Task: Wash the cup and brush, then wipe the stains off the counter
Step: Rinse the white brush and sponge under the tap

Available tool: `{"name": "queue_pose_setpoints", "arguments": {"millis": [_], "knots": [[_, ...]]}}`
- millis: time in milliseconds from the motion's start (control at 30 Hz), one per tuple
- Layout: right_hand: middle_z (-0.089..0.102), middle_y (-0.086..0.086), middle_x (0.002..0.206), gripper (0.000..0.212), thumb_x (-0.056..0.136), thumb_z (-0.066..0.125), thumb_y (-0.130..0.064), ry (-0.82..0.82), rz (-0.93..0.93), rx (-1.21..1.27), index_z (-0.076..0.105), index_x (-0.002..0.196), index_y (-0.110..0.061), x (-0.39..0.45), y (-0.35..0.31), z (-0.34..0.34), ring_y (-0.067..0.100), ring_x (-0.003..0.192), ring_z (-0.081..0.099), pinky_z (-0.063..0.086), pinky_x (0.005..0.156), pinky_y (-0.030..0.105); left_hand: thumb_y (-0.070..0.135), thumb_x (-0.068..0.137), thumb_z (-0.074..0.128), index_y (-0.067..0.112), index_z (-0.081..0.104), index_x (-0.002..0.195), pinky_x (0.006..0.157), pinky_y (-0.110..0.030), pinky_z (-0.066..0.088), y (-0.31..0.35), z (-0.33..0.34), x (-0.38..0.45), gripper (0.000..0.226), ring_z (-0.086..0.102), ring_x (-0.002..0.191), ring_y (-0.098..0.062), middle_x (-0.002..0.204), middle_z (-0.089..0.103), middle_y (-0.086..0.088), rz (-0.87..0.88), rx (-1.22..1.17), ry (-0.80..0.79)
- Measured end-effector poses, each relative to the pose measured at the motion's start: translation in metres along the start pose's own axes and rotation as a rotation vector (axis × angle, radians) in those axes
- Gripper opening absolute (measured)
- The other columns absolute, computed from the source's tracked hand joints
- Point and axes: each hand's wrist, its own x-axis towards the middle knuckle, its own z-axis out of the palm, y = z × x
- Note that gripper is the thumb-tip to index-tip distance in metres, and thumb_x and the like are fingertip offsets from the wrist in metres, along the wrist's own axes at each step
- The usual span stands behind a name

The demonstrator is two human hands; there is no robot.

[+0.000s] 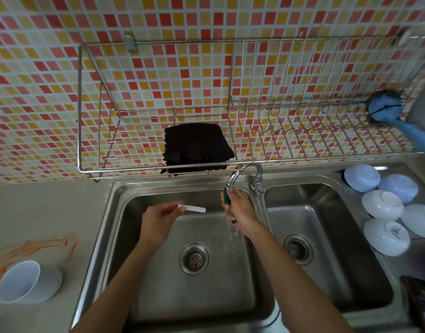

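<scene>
Water ran from the faucet onto a green-and-yellow item, apparently the brush, held at centre frame over the left sink basin. Right hand had its grip curled round the brush, directly under the spout. Left hand pinched a white stick-like piece between fingertips, left of the stream and outside it; could not tell whether that was a brush part or a cap.

Cup lay tipped on its side on the tabletop at lower left of the frame, well apart from the sink, with the orange stains just behind it. Judged: cup wash state unclear, stains not yet wiped.

Dark cloth sat on the wire rack above the basin, likely the wipe for later. White bowls were stacked upside down at right, blue dish brush hung at upper right.

For this step:
- rotate the brush in the stream so all sides get rinsed, not one face
- keep it low in the basin, splash would reach the tabletop
- bring the white piece under the water too
- wet grip is slippery, hold firm over the drain
</scene>
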Motion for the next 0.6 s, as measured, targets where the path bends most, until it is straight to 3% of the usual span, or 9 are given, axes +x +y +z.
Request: {"name": "queue_pose_setpoints", "arguments": {"millis": [67,167,333,500,600], "knots": [[0.050,-0.005,0.064,0.026,0.099,0.048,-0.039,-0.020,-0.016,-0.067,0.055,0.087,-0.017,0.000,-0.001,-0.003,0.006,0.050,0.039,0.025,0.041,0.019,0.018,0.082,0.074,0.015,0.073,0.107,0.071,-0.005,0.048,0.002,0.004,0.002,0.025,0.065,0.080,0.005,0.088,0.071,0.008,-0.011,0.002,-0.009],[0.053,-0.001,0.069,0.029,0.101,0.044,-0.039,-0.027,-0.082,-0.235,0.055,0.083,-0.018,0.001,0.000,-0.009,0.008,0.054,0.041,0.028,0.044,0.021,0.019,0.082,0.074,0.015,0.073,0.107,0.074,-0.006,0.048,0.005,0.012,0.006,0.026,0.064,0.083,0.003,0.091,0.071,0.007,-0.013,0.009,-0.031],[0.049,-0.003,0.065,0.037,0.103,0.036,-0.035,0.037,-0.235,-0.490,0.051,0.073,-0.020,0.005,0.003,-0.019,0.010,0.057,0.046,0.035,0.057,0.027,0.018,0.081,0.075,0.015,0.074,0.105,0.069,0.001,0.043,0.013,0.035,0.012,0.024,0.062,0.072,0.016,0.091,0.072,0.004,0.007,0.008,-0.069],[0.057,0.002,0.076,0.034,0.103,0.038,-0.036,0.209,-0.211,-0.580,0.058,0.092,-0.011,0.020,0.006,-0.049,0.018,0.070,0.058,0.050,0.069,0.037,0.016,0.080,0.075,0.015,0.075,0.104,0.068,-0.004,0.046,0.024,0.062,0.018,0.023,0.061,0.066,0.013,0.085,0.072,0.004,0.040,-0.009,-0.130],[0.056,0.008,0.100,0.029,0.103,0.036,-0.035,0.156,-0.096,-0.556,0.051,0.119,-0.015,0.031,0.001,-0.065,0.021,0.082,0.061,0.055,0.058,0.030,0.011,0.080,0.075,0.014,0.075,0.102,0.074,-0.015,0.051,0.030,0.075,0.022,0.022,0.064,0.066,0.009,0.085,0.075,-0.003,0.056,-0.024,-0.171]]}}
